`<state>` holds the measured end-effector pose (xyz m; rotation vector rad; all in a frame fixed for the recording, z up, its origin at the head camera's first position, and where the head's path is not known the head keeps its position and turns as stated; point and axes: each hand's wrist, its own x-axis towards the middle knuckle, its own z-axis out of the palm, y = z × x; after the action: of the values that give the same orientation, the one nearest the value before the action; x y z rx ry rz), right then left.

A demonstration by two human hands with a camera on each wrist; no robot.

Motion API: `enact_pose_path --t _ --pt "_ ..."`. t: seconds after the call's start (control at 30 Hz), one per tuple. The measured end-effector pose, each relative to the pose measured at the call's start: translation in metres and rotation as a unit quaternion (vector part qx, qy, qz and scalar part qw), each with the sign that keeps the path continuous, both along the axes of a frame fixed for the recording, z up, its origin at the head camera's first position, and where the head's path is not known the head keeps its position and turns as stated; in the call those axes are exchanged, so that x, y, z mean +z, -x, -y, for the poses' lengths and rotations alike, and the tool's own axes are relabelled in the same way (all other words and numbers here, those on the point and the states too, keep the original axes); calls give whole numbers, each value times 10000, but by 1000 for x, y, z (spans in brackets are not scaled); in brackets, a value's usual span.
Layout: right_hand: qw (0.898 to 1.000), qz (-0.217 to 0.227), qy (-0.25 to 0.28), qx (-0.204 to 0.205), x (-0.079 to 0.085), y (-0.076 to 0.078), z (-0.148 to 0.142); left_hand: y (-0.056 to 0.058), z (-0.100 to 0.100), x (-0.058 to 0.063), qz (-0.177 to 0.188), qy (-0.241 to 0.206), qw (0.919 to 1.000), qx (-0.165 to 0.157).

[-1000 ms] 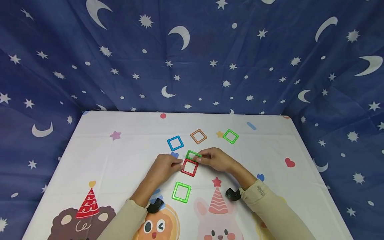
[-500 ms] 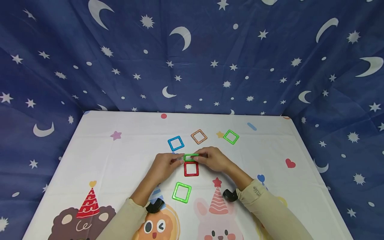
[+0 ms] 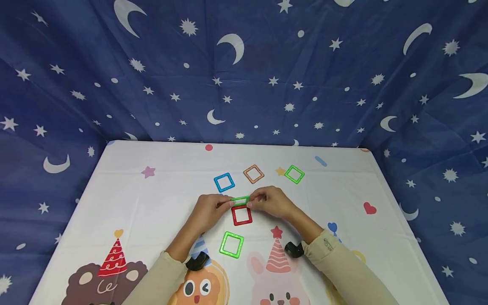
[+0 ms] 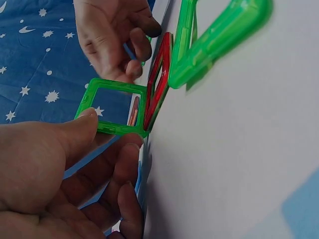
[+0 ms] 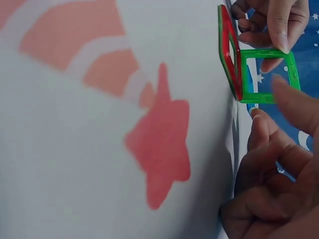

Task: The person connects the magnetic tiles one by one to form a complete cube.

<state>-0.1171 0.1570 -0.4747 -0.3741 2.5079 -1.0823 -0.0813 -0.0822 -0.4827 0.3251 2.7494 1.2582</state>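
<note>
My left hand [image 3: 209, 210] pinches a green square magnetic tile [image 4: 119, 84] at one end, thumb on one face and fingers behind. That tile stands on edge along the far side of a red square magnetic tile [image 3: 242, 223], which lies flat on the table. A thin green line shows along the red tile's underside in the right wrist view. At the other end is my right hand [image 3: 272, 202]. Its thumb [image 5: 294, 102] overlaps the green tile in the right wrist view, and its fingertips lie just off the frame, loosely bent.
Closer to me lies another green square tile [image 3: 231, 256]. Farther back are a blue tile [image 3: 217, 183], an orange tile [image 3: 249, 179] and a green tile [image 3: 300, 178]. The printed white tablecloth [image 3: 171, 165] meets a dark blue starry curtain [image 3: 244, 106] behind.
The green tile between my hands has swung more upright and the red tile has turned, with its far edge along it. My left hand has come to grip the green tile; my right fingers have loosened.
</note>
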Motion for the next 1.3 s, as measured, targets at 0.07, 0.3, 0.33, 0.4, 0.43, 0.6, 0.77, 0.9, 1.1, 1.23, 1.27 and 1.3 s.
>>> enact_pose_path --t 0.07,0.3,0.33,0.4,0.43,0.6,0.77,0.9,1.1,1.23,1.27,1.3 --pt "9998 -51 -194 0 0 -2 -1 0 0 1 40 -1 10000 9" --pt "9956 -206 -887 207 -2 -12 3 0 0 0 95 -67 9999 -13" --pt "9949 -237 -958 194 -1 -13 5 0 1 -1 92 -63 9999 -24" --pt "9942 -281 -1027 145 -1 -14 7 1 2 -1 86 -47 9999 -47" --pt "9941 -291 -1042 113 0 -14 7 1 3 -2 95 -31 9999 -58" --pt "9935 -338 -1078 -103 -1 -13 8 1 5 1 305 62 9995 -58" --pt "9931 -385 -1071 -285 -3 -9 7 2 8 3 475 108 9988 -105" --pt "9929 -413 -1076 -312 -4 -8 6 3 8 3 491 73 9986 -168" --pt "9912 -485 -1156 -432 -5 -8 6 4 9 4 484 49 9984 -286" --pt "9904 -555 -1157 -512 -5 -7 6 4 10 6 586 -11 9978 -319" --pt "9903 -578 -1154 -520 -5 -7 6 4 11 6 629 -38 9975 -326" --pt "9901 -593 -1160 -521 -5 -7 5 4 11 6 688 -62 9971 -328"
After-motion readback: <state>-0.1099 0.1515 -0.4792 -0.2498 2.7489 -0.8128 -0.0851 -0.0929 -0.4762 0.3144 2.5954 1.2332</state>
